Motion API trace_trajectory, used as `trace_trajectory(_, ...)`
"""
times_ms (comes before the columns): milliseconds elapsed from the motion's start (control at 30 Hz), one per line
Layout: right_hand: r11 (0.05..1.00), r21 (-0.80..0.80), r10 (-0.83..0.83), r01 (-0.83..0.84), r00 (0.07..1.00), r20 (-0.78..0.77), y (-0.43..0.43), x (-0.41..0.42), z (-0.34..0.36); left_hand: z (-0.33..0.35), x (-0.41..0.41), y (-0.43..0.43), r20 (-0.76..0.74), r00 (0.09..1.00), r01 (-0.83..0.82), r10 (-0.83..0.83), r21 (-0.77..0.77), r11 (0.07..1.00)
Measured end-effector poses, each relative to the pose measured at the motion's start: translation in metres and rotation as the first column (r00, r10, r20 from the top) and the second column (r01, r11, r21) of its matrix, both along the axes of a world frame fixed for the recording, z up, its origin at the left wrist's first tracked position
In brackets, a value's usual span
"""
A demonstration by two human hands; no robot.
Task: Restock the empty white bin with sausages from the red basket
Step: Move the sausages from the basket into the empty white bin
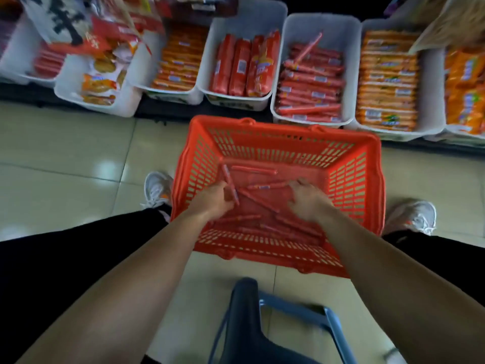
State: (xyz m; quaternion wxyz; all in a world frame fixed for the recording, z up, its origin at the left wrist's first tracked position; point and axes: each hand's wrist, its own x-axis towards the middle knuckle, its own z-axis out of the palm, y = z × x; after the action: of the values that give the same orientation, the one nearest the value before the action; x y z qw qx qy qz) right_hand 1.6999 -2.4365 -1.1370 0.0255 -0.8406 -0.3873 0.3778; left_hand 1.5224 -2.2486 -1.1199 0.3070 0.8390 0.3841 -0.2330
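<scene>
The left hand [215,199] grips sausages [232,187], bundling them for one trip. The right hand [307,200] digs among loose ones beneath it; I cannot tell whether it grips any. The white bin [341,32] waits beyond both hands, past the red basket [183,166].

The red basket [262,151] at the centre is showing as moulded plastic, its slotted walls smooth and faintly shiny. The sausages [254,169] lying in it are wearing slick, glossy red film. At 1 o'clock the white bin [338,30] is showing smooth, semi-matt plastic walls. At 2 o'clock the orange packs [388,80] are gleaming in shiny wrapper film. The floor [65,158] tiles at 9 o'clock are reflecting light off a polished glaze. The trousers [65,253] at 8 o'clock are reading as matt black cloth.
</scene>
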Motion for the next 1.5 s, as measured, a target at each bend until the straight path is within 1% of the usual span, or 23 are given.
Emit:
trace_trajectory(100,0.994,-0.105,0.011,-0.02,0.996,-0.085,-0.006,-0.014,-0.038,-0.029,-0.01,0.0,-0.112,0.994,-0.012,0.005,-0.066,0.998)
trace_trajectory(200,0.971,-0.231,0.02,-0.064,0.982,-0.186,-0.016,-0.019,-0.064,-0.051,-0.009,0.0,-0.167,0.986,0.002,-0.017,-0.087,0.996)
trace_trajectory(300,0.966,-0.246,0.028,-0.078,0.979,-0.202,-0.027,-0.023,-0.086,-0.068,-0.001,-0.003,-0.181,0.983,-0.012,-0.012,-0.134,0.991)
trace_trajectory(367,0.958,-0.266,0.059,-0.107,0.981,-0.183,-0.032,-0.027,-0.097,-0.083,0.0,-0.002,-0.199,0.977,-0.105,0.077,-0.136,0.985)
trace_trajectory(433,0.95,-0.281,0.095,-0.134,0.985,-0.147,-0.031,-0.028,-0.102,-0.097,-0.001,-0.003,-0.217,0.967,-0.155,0.13,-0.104,0.982)
trace_trajectory(533,0.943,-0.283,0.13,-0.174,0.977,-0.168,-0.03,-0.028,-0.106,-0.105,0.0,-0.007,-0.216,0.97,-0.131,0.116,-0.058,0.99)
trace_trajectory(600,0.947,-0.273,0.119,-0.171,0.973,-0.2,-0.03,-0.029,-0.108,-0.112,0.001,-0.007,-0.207,0.975,-0.098,0.084,-0.058,0.993)
trace_trajectory(733,0.943,-0.258,0.166,-0.21,0.969,-0.182,-0.027,-0.03,-0.11,-0.118,0.005,-0.006,-0.232,0.971,-0.081,0.051,-0.125,0.989)
trace_trajectory(767,0.946,-0.251,0.165,-0.206,0.97,-0.176,-0.026,-0.028,-0.11,-0.119,0.005,-0.008,-0.247,0.968,-0.076,0.036,-0.152,0.985)
trace_trajectory(833,0.955,-0.238,0.141,-0.177,0.977,-0.161,-0.023,-0.02,-0.107,-0.117,0.008,-0.015,-0.286,0.957,-0.017,-0.045,-0.21,0.978)
trace_trajectory(933,0.964,-0.223,0.129,-0.145,0.988,-0.085,-0.023,-0.01,-0.103,-0.118,0.01,-0.026,-0.302,0.932,0.129,-0.198,-0.232,0.964)
trace_trajectory(1000,0.974,-0.215,0.061,-0.072,0.996,-0.057,-0.023,-0.003,-0.099,-0.118,0.01,-0.03,-0.271,0.935,0.169,-0.23,-0.231,0.958)
trace_trajectory(1100,0.984,-0.165,-0.081,0.07,0.995,-0.058,-0.018,0.006,-0.095,-0.123,0.008,-0.029,-0.244,0.938,0.192,-0.247,-0.229,0.954)
trace_trajectory(1167,0.988,-0.102,-0.124,0.118,0.991,-0.049,-0.009,0.008,-0.095,-0.124,0.005,-0.026,-0.251,0.94,0.172,-0.229,-0.229,0.958)
trace_trajectory(1233,0.995,-0.053,-0.092,0.09,0.995,-0.039,0.004,0.007,-0.096,-0.122,0.002,-0.021,-0.252,0.952,0.117,-0.173,-0.224,0.967)
trace_trajectory(1333,0.997,0.007,-0.072,0.072,0.997,-0.012,0.03,0.003,-0.102,-0.117,-0.003,-0.014,-0.186,0.982,-0.042,0.009,-0.172,0.984)
trace_trajectory(1367,0.997,0.002,-0.072,0.072,0.997,0.0,0.038,0.001,-0.104,-0.115,-0.004,-0.012,-0.163,0.983,-0.11,0.083,-0.163,0.981)
trace_trajectory(1433,0.999,-0.045,-0.016,0.018,0.999,0.045,0.047,-0.004,-0.11,-0.111,-0.004,-0.01,-0.156,0.966,-0.233,0.206,-0.186,0.954)
trace_trajectory(1500,0.995,-0.089,0.051,-0.042,0.994,0.1,0.048,-0.009,-0.116,-0.11,-0.002,-0.008,-0.148,0.951,-0.297,0.27,-0.204,0.933)
